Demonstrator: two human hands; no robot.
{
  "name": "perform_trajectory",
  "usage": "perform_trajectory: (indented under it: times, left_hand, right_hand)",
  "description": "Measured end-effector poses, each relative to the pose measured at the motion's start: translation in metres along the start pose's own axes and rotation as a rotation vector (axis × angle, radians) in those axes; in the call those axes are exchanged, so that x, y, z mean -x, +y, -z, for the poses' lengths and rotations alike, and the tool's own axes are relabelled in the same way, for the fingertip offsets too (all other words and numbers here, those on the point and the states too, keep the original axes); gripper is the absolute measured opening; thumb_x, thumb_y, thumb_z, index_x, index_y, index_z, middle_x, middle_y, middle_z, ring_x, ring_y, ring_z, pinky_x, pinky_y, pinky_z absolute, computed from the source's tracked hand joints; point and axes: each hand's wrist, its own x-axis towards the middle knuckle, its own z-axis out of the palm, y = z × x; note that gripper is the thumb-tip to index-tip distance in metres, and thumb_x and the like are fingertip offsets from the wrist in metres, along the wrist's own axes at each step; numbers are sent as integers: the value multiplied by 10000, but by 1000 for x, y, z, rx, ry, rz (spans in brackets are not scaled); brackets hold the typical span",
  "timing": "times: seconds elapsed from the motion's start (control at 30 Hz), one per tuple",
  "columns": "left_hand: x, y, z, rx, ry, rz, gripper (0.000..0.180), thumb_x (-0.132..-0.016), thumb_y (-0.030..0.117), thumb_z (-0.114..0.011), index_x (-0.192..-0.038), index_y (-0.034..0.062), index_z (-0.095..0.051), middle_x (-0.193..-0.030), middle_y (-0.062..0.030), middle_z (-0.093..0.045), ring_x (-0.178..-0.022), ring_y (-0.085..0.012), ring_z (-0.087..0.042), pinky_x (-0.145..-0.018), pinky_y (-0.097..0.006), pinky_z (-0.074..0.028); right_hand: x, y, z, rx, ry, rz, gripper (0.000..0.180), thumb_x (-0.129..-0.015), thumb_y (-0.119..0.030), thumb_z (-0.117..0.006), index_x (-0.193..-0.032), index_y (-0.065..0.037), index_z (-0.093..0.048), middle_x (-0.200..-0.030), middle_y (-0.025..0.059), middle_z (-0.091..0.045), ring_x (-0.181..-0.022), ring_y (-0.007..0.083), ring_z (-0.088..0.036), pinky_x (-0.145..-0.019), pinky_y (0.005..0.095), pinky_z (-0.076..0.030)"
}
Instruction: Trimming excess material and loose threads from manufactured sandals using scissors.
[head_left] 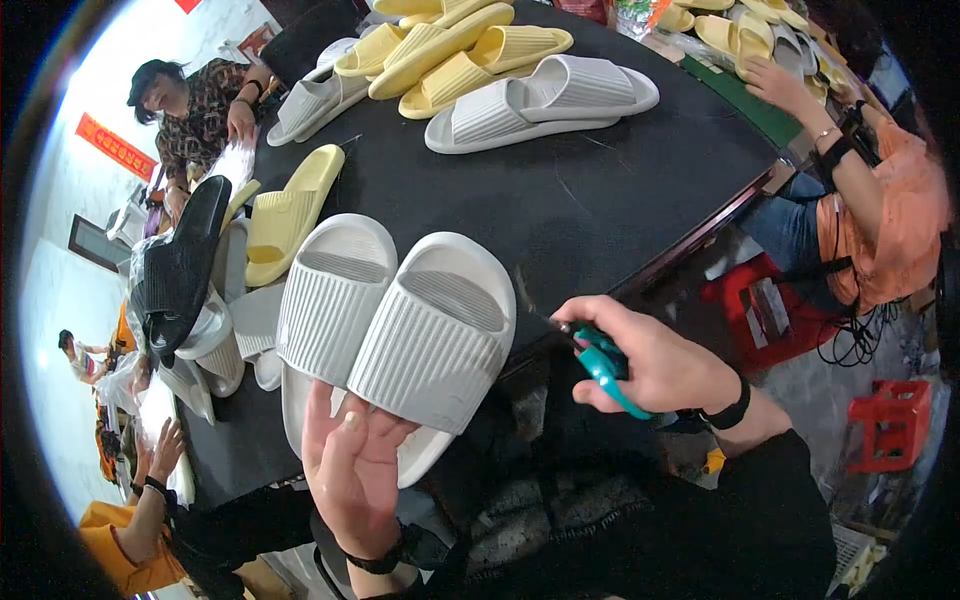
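Note:
My left hand is closed on the heel side of a pair of light grey slide slippers, held side by side over the table's near edge. Ribbed straps cross the left slipper and the right slipper, and their toe ends point away from me. To the right of the pair, my right hand grips small scissors with teal handles. Their dark blades point left toward the slippers without touching them. How far the blades are parted is hard to make out.
On the black table lie yellow slippers, a grey pair, a single yellow slipper and a black slipper. Other people work at the left and right. Red stools stand on the floor at right.

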Motion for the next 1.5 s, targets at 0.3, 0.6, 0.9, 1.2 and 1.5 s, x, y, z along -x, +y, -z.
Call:
perform_trajectory:
  times: [0.3, 0.6, 0.9, 1.2, 1.5]
  left_hand:
    - [7, -14, 10, 53, 4, 77, 686, -781, -22, -411, -1391, -91, -103, -1250, -381, -412, -1105, -425, -536, -880, -502, -500]
    - [14, -21, 4, -62, 37, 28, 691, -796, 10, -449, -1401, -62, -123, -1231, -323, -469, -1010, -350, -603, -827, -428, -522]
    - [21, -25, 16, -128, -45, 91, 690, -801, -10, -457, -1402, -65, -122, -1233, -318, -471, -988, -316, -599, -837, -365, -478]
    - [32, -31, 31, -117, -140, 162, 649, -800, -20, -482, -1371, -65, -176, -1204, -296, -488, -1019, -285, -557, -886, -359, -430]
    - [29, -24, 32, -112, -247, 177, 552, -866, -53, -526, -1358, 16, -284, -845, 13, -395, -742, -75, -395, -641, -210, -355]
  right_hand:
    - [-8, 11, -17, 219, -83, -43, 530, -777, -197, -695, -1185, -3, -417, -1018, 212, -571, -936, 329, -611, -789, 391, -500]
    - [-15, 9, -22, 146, -81, -59, 497, -771, -159, -710, -1160, 9, -448, -926, 169, -604, -827, 255, -636, -706, 355, -507]
    - [-25, -3, -17, 132, 63, 90, 401, -781, -91, -696, -1123, -17, -501, -909, 143, -612, -800, 220, -632, -693, 334, -508]
    - [-42, -19, -5, 520, 134, 271, 353, -762, -122, -635, -1070, -32, -488, -862, 144, -561, -847, 335, -555, -759, 411, -462]
    - [-50, -20, -9, 279, 156, 112, 347, -833, -182, -652, -1083, -1, -493, -878, 200, -620, -762, 355, -642, -635, 383, -511]
